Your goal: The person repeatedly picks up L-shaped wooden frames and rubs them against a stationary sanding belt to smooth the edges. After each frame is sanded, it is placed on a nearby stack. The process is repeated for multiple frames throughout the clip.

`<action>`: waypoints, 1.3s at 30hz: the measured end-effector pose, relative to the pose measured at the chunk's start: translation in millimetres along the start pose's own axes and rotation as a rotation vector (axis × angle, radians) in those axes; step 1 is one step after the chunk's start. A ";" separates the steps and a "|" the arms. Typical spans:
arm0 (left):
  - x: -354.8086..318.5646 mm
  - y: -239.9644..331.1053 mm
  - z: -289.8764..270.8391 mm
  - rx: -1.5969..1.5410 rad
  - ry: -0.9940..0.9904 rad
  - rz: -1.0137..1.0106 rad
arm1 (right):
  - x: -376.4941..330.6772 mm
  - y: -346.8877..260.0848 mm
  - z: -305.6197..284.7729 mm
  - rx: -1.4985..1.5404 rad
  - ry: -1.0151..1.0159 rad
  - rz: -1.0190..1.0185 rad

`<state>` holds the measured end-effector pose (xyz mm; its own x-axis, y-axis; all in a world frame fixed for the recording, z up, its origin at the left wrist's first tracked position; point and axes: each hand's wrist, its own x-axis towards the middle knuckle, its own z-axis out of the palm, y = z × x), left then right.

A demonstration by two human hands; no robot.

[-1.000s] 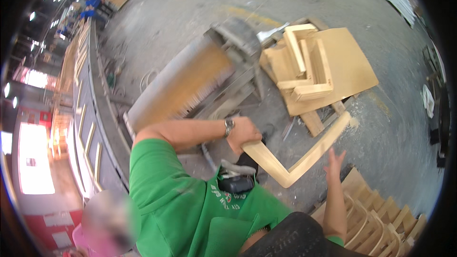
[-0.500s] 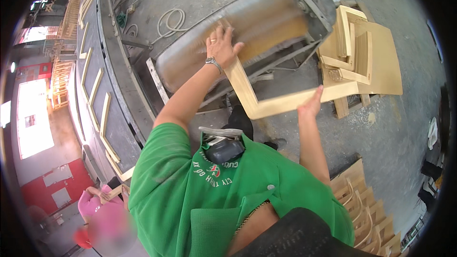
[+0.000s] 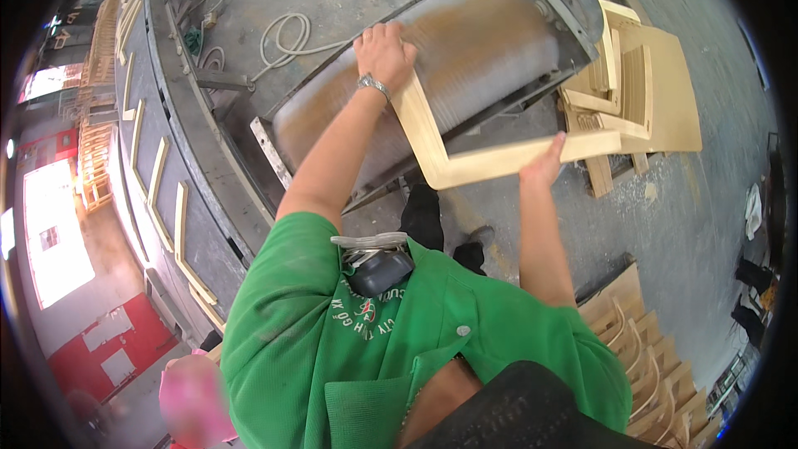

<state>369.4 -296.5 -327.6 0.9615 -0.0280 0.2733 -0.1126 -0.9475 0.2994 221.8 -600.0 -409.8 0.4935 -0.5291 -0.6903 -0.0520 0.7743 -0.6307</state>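
Pale wooden two-armed angle piece (image 3: 499, 160), held in both bare hands at the near side of a wide grey-and-brown cylindrical roller (image 3: 490, 25). The corner of the piece points toward the wearer; one arm runs up and leftward across the view of the roller, the other extends rightward. Contact between wood and roller cannot be judged from this angle. The left hand (image 3: 386, 56), with a silver metal wristwatch (image 3: 374, 85) at its wrist, is closed over the upper end of the left arm of the piece, knuckles uppermost. The right hand (image 3: 542, 168) grips the right arm of the piece, thumb on the upper face; its fingers are mostly hidden beneath. The roller's surface is blurred and lies within a dark metal frame (image 3: 553, 0).

Upper right: similar pale wooden angled parts (image 3: 636, 87) stacked on a flat light-brown board (image 3: 675, 96), with wooden pallet slats (image 3: 597, 175) below. Lower right: a pile of pale wooden parts (image 3: 640, 349), some curved. Left: a long dark-grey flat bed (image 3: 198, 220) bearing slim, bent wooden pieces (image 3: 180, 224). A pale looped hose (image 3: 320, 51) lies behind the roller. Lower left: a co-worker in pink (image 3: 195, 399), partly hidden by the wearer's green short-sleeved shirt (image 3: 283, 316).
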 end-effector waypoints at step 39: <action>107.3 -30.7 -27.3 -0.743 0.385 -0.257 | -157.0 -43.1 72.7 -0.186 -1.309 -1.217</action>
<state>469.2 -261.8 -282.5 0.8430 0.3950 0.3651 -0.1669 -0.4531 0.8757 209.7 -525.1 -248.4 0.6161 -0.0516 0.7860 0.7860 0.1057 -0.6092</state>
